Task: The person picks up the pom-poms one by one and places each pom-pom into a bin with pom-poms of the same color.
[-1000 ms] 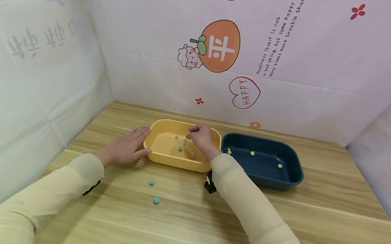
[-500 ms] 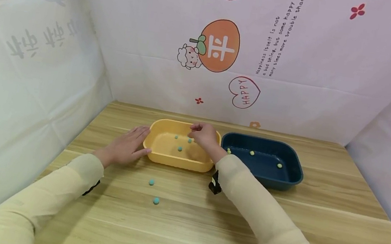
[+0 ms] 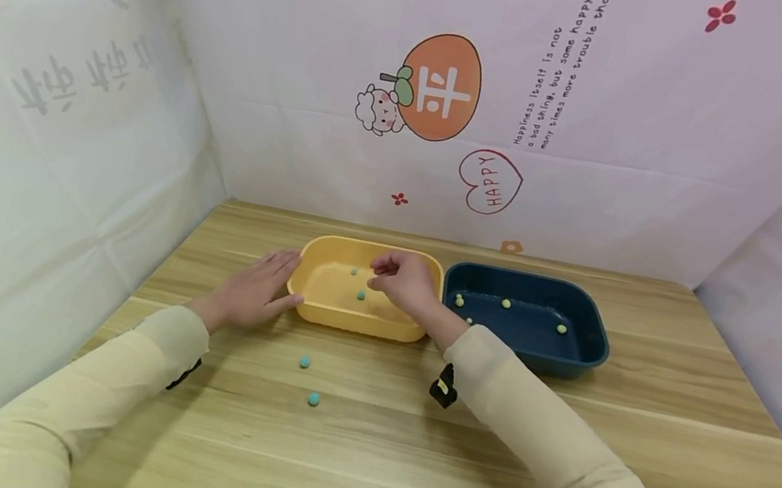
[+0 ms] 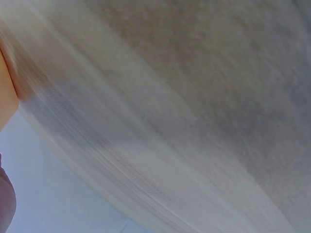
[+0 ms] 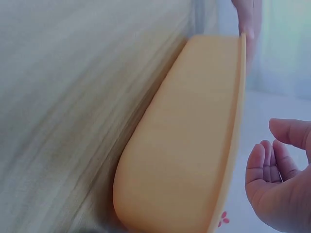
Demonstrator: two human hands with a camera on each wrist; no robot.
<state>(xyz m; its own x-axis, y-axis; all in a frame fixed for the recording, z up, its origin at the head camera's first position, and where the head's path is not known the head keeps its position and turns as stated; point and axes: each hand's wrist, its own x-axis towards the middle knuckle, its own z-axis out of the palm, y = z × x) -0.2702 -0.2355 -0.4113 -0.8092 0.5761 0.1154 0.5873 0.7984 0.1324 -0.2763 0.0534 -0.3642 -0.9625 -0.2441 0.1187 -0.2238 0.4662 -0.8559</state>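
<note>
My left hand (image 3: 255, 291) rests against the left end of the yellow tray (image 3: 349, 321), its fingers straight along the rim. Over the tray's right half hovers my right hand (image 3: 406, 282). In the right wrist view the right hand (image 5: 282, 177) has its thumb apart from loosely curled fingers, with nothing between them. Two small teal balls show on the tray floor, one toward the back (image 3: 354, 271) and one nearer the front (image 3: 360, 295). Two more teal balls lie on the table in front, an upper ball (image 3: 305, 362) and a lower ball (image 3: 313, 398). The right hand hides part of the tray floor.
A dark blue tray (image 3: 562, 367) stands close beside the yellow one, with several small yellow balls (image 3: 506, 303) inside. White printed cloth (image 3: 301, 138) hangs behind and at both sides of the wooden table (image 3: 359, 458). Cloth blur fills most of the left wrist view.
A teal ball under the right hand rolled rightward in the tray and is now out of sight. My right wrist has shifted right and the fingers have spread. The left hand stays put.
</note>
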